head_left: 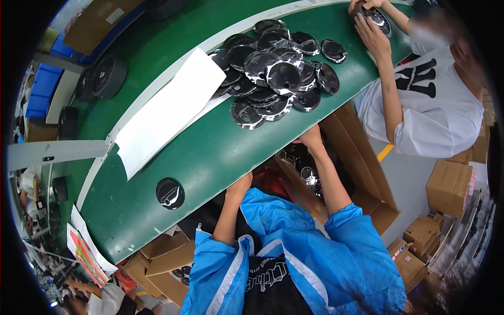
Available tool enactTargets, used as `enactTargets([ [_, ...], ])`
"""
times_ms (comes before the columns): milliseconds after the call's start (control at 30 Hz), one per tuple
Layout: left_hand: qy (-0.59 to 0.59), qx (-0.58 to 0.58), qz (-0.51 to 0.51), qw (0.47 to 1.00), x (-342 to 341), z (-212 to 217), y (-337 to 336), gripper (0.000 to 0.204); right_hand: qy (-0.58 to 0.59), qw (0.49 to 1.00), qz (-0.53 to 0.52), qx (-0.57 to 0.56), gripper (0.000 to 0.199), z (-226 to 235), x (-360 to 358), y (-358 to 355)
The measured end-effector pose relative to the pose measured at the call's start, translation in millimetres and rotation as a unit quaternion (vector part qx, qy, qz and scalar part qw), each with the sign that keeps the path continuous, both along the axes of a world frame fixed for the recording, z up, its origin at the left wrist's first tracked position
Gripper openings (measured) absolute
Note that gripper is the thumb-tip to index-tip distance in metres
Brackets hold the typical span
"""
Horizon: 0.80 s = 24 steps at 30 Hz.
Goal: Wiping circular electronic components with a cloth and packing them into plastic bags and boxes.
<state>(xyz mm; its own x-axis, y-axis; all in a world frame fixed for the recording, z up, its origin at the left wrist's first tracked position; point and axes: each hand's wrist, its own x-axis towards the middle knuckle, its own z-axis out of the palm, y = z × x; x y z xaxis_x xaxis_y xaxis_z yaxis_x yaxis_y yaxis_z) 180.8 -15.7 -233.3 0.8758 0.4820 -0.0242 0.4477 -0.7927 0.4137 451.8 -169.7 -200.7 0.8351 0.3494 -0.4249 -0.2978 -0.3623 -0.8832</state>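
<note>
My right hand (311, 137) reaches to the near edge of the green belt (210, 157), just below a pile of several glossy black round discs (278, 73). Its fingers are hidden against the edge. My left hand (241, 184) rests lower at the same edge, curled, with its palm out of sight. Between my forearms an open cardboard box (367, 163) holds more black discs (307, 173). One black disc (169, 193) lies alone on the belt to the left of my left hand.
A white sheet (168, 110) lies on the belt beside the pile. At top right a co-worker in a white shirt (436, 105) has both hands on a disc (377, 18). Cardboard boxes (449, 186) stand on the floor right. Black round parts (107, 76) sit on the far belt.
</note>
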Motion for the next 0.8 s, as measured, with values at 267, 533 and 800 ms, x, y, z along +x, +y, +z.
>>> enactTargets([
  [267, -0.093, -0.062, 0.045, 0.993, -11, 65, 3, 0.033, 0.074, 0.997, -0.011, 0.007, 0.042, 11, -30, 5],
  [533, -0.262, -0.021, 0.413, 0.872, -262, 160, -63, 0.014, -0.274, 0.952, 0.136, -0.008, 0.024, 66, -124, -38],
  [800, 0.009, -0.040, 0.692, 0.721, -415, 0, -187, 0.069, -0.153, 0.854, 0.493, 0.065, 0.020, 118, -241, 59],
])
